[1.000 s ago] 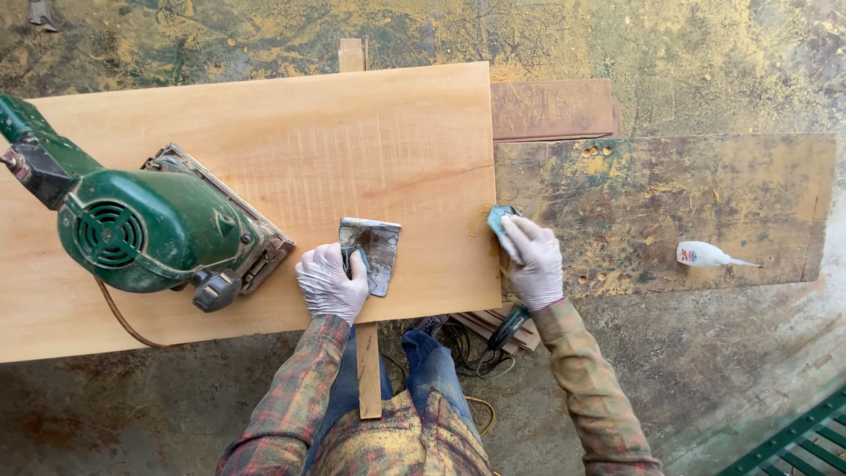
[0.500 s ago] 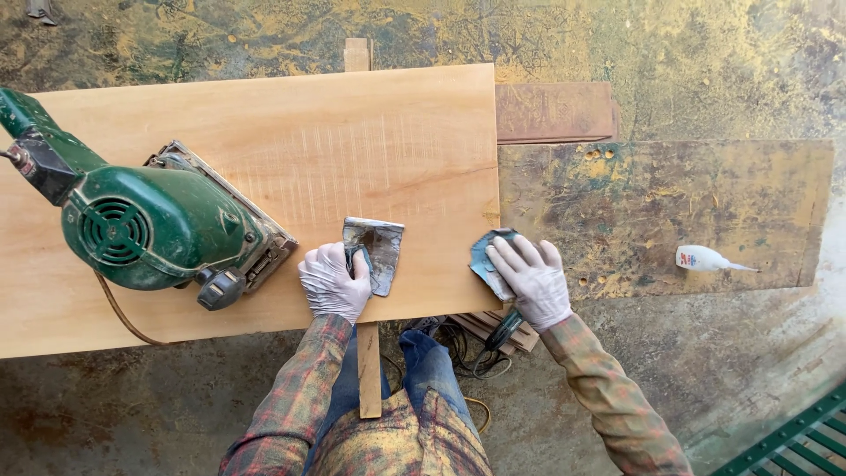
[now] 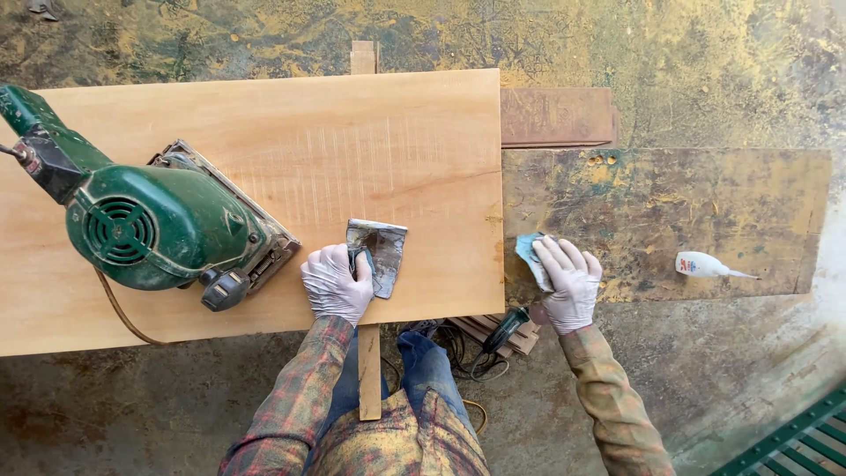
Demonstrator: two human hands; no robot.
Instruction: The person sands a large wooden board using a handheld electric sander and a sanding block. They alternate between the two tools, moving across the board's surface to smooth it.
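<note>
A wide pale wooden board point(image 3: 264, 115) lies across the work surface. My left hand point(image 3: 335, 282), in a white glove, grips a metal scraper blade point(image 3: 381, 251) that rests flat on the board near its front right corner. My right hand point(image 3: 568, 282), also gloved, presses a small blue-grey pad point(image 3: 530, 256) onto the stained board point(image 3: 705, 203) just right of the pale board's edge. A green electric power tool point(image 3: 150, 229) sits on the pale board, left of my left hand.
A small white glue bottle point(image 3: 705, 264) lies on the stained board at the right. A reddish plank point(image 3: 555, 116) lies behind it. A narrow wooden strip point(image 3: 368, 370) runs under the pale board toward me. Cables and a dark tool point(image 3: 502, 330) lie on the ground. A green grate point(image 3: 793, 436) sits bottom right.
My right hand has moved with the blue-grey pad from the pale board's right edge down and to the right, onto the stained board. My left hand has stayed on the scraper.
</note>
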